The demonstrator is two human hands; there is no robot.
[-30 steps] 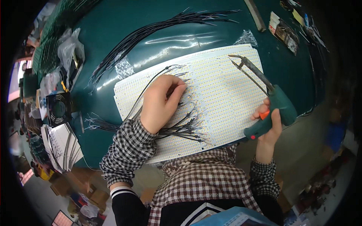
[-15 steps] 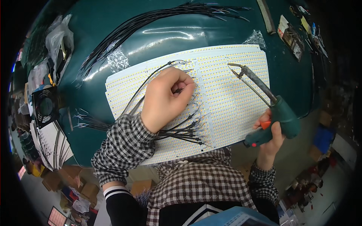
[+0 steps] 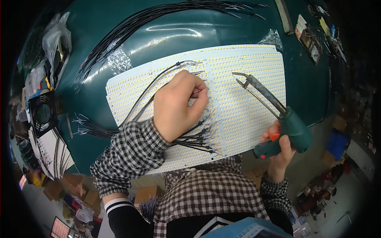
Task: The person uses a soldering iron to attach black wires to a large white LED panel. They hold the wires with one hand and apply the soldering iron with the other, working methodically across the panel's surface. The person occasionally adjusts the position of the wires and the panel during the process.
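Note:
White boards [image 3: 246,103] dotted with rows of small yellow LEDs lie stacked on the green table. Over their middle, my left hand [image 3: 178,103] is closed in a pinch on the end of a black cable, most of it hidden by the fingers. Several black cables [image 3: 194,142] with thin bared wires lie across the board below this hand, and one cable [image 3: 158,75] curves past it above. My right hand [image 3: 282,152] grips a green soldering gun [image 3: 295,129] by its handle, a finger at the red trigger. Its metal tip hovers over the board's right half, right of my left hand.
A long bundle of black cables [image 3: 158,16] stretches along the table's far side. On the left are a black fan [image 3: 43,113], a stack of white boards [image 3: 49,152] and clear plastic bags [image 3: 55,43]. A small worn box [image 3: 307,37] and a metal bar [image 3: 284,16] lie far right.
The soldering gun has shifted left and slightly down, its tip nearer my left hand. My left hand has moved slightly right, still pinched.

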